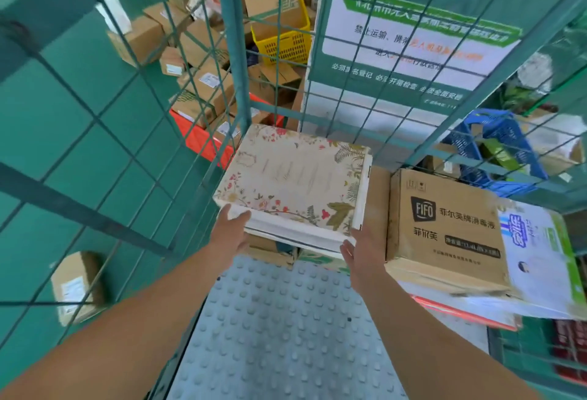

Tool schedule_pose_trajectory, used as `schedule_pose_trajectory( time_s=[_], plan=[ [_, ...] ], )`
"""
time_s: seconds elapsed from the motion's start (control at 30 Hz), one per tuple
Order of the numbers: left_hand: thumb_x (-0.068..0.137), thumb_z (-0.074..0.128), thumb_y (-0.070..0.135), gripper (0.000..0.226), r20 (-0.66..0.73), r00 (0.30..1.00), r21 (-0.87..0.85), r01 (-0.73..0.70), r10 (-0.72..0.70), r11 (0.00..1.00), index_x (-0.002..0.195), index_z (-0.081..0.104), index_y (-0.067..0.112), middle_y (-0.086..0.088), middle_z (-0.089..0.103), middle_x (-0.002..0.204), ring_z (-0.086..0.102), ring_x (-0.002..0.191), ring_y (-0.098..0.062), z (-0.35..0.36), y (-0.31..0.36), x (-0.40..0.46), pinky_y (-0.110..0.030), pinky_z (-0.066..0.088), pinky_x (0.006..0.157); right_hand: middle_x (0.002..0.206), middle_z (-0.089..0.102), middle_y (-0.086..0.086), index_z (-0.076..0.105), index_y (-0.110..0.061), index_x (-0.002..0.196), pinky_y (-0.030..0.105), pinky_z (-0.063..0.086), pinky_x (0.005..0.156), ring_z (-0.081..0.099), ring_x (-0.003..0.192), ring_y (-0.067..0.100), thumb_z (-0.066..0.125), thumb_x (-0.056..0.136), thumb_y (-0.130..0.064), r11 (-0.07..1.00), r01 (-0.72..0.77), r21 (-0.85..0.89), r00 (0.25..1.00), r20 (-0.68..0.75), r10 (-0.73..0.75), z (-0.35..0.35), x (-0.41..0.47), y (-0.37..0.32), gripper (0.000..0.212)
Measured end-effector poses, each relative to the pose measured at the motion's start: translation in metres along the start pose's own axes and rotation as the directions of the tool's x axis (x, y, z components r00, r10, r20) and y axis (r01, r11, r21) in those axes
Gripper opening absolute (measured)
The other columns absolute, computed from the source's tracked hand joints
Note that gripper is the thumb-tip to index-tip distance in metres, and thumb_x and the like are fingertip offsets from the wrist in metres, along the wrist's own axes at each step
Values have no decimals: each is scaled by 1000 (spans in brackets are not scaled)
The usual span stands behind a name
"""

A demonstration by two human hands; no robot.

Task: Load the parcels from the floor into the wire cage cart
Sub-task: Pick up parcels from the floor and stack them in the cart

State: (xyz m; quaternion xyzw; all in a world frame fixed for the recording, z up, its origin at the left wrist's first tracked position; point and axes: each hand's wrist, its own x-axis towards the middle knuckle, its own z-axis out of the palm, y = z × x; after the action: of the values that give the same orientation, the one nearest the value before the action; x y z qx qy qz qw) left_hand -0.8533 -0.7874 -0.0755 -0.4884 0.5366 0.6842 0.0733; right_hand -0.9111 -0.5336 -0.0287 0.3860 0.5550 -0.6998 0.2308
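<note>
Two hands [230, 228] [360, 248] hold floral box [292, 177]; FIFO carton [444, 228] just right.

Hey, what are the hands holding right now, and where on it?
Both hold the floral box at its near corners: left hand at the near-left corner, right hand at the near-right.

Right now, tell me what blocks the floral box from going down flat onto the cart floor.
Smaller cartons lie under the floral box, so it cannot reach the studded floor. Both hands, left and right, hold its near corners.
</note>
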Motion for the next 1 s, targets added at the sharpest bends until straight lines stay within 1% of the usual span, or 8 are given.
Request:
schedule_pose_trajectory(
  time_s=[0.2, 0.37, 0.43, 0.53, 0.63, 0.73, 0.83, 1.0],
  plan=[
    [105, 58, 30, 56, 18, 999, -58, 47, -46, 997, 154, 33, 38, 4, 54, 102, 60, 114, -25, -2, -32, -75, -42, 56, 99, 122, 57, 4, 56, -14, 134, 34, 54, 98, 61, 105, 22, 62, 102, -21, 996, -41, -83, 996, 71, 47, -20, -46, 23, 34],
    [106, 55, 30, 57, 17, 999, -114, 33, -31, 993, 157, 31, 37, 3, 51, 145, 58, 122, -25, -8, -75, -160, -40, 55, 96, 111, 66, 10, 60, -13, 114, 35, 53, 101, 69, 102, 24, 55, 104, -13, 986, -75, -146, 981, 167, 99, -50, -110, 33, 11],
    [106, 56, 32, 62, 4, 1000, -140, 22, -22, 990, 160, 26, 36, 3, 48, 147, 55, 126, -27, -9, -93, -208, -41, 53, 99, 104, 70, 10, 62, -13, 105, 35, 54, 95, 65, 89, 23, 56, 103, -15, 976, -79, -205, 969, 215, 123, -66, -142, 38, 6],
    [104, 60, 34, 65, -34, 999, -216, 10, -18, 976, 160, 26, 36, 1, 46, 148, 55, 124, -27, -11, -122, -276, -40, 53, 97, 101, 65, 8, 65, -13, 107, 32, 54, 80, 61, 77, 21, 61, 102, -22, 959, -78, -273, 938, 306, 163, -101, -182, 47, 10],
    [103, 62, 35, 58, -112, 994, -314, -26, -10, 949, 154, 33, 37, 0, 48, 146, 56, 125, -28, -10, -154, -344, -39, 53, 97, 98, 67, 5, 64, -19, 123, 29, 55, 72, 64, 79, 20, 60, 102, -24, 911, -28, -412, 908, 371, 195, -142, -219, 57, 23],
    [104, 61, 33, 45, -201, 978, -412, -34, -54, 911, 143, 39, 38, 0, 51, 138, 58, 123, -28, -8, -185, -402, -40, 53, 95, 102, 68, 6, 64, -17, 113, 28, 53, 70, 64, 80, 19, 59, 101, -25, 848, 18, -530, 888, 398, 230, -179, -251, 69, 15],
    [103, 62, 36, 54, -260, 959, -487, -30, -112, 873, 151, 38, 31, -1, 51, 137, 60, 119, -27, -10, -229, -447, -39, 56, 90, 91, 66, 4, 63, -17, 101, 28, 50, 67, 61, 74, 18, 62, 99, -25, 765, 52, -642, 861, 417, 291, -213, -279, 91, 8],
    [100, 65, 35, 50, -322, 919, -620, -23, -227, 785, 146, 49, 25, -1, 52, 136, 60, 110, -24, -22, -300, -499, -36, 57, 79, 100, 66, 4, 63, -17, 106, 29, 51, 67, 63, 82, 19, 64, 99, -31, 552, 118, -826, 803, 406, 437, -248, -306, 144, 17]
  ],
)
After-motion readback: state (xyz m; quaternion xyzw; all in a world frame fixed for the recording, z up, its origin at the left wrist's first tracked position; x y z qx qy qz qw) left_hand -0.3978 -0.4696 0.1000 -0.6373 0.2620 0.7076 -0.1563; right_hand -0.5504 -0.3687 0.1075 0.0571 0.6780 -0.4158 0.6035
